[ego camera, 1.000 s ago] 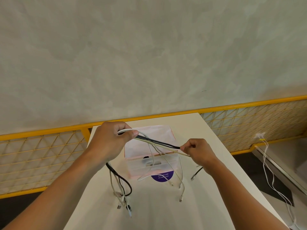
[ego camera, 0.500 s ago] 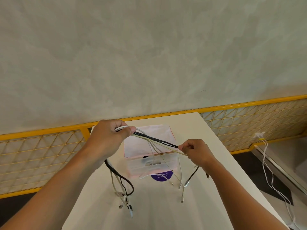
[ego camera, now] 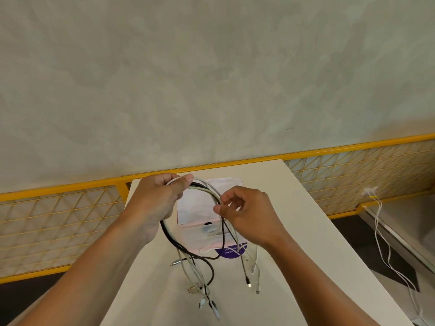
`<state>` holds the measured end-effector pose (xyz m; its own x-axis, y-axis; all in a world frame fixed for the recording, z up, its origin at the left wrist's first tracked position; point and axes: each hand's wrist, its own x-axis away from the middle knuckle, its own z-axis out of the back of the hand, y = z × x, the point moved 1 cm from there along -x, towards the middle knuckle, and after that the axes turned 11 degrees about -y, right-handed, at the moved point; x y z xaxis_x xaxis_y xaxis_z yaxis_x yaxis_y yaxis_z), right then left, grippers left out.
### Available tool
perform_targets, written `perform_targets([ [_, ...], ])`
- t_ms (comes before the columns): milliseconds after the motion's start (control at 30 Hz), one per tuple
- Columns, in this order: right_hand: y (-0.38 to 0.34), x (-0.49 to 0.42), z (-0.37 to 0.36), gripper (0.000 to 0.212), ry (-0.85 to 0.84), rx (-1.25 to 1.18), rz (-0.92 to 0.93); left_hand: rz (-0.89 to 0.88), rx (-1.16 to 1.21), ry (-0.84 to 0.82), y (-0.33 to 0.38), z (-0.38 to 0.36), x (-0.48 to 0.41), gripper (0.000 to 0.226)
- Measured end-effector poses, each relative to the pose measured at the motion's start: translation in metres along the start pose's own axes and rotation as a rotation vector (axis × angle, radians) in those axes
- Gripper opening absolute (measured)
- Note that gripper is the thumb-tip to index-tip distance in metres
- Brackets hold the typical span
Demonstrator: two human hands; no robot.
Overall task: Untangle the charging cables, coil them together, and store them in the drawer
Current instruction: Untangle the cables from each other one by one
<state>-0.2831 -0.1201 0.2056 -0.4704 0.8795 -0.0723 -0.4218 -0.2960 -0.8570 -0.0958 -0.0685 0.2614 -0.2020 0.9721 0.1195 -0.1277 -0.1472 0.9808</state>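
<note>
Head view: left hand (ego camera: 160, 198) grips the cable bundle (ego camera: 207, 191) in curled fingers. Right hand (ego camera: 247, 212) pinches its strands above the drawer box (ego camera: 195, 208).

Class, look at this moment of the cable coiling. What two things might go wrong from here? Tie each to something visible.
1. The black and white charging cables cross below the left hand; the loose plug ends on the white table may snag as the loop closes.
2. The right hand only pinches them with fingertips, so strands might slip out.
</note>
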Motion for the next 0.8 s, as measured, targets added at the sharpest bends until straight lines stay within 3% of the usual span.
perform_targets([
  [133, -0.003, -0.003, -0.006, 0.011, 0.034, 0.053, 0.036, 0.002, -0.004, -0.009, 0.001, -0.002, 0.002, 0.035],
  [367, -0.015, -0.001, 0.013, 0.011, 0.033, -0.111, 0.08, -0.076, -0.13, -0.025, 0.008, -0.003, 0.008, 0.015],
  [533, -0.013, -0.001, 0.031, 0.022, -0.064, -0.351, 0.026, -0.116, -0.181, 0.025, 0.007, -0.007, 0.007, 0.014],
  [800, 0.007, 0.0, 0.041, 0.039, -0.102, -0.295, -0.171, -0.13, -0.191, 0.039, 0.007, -0.004, 0.006, 0.012],
])
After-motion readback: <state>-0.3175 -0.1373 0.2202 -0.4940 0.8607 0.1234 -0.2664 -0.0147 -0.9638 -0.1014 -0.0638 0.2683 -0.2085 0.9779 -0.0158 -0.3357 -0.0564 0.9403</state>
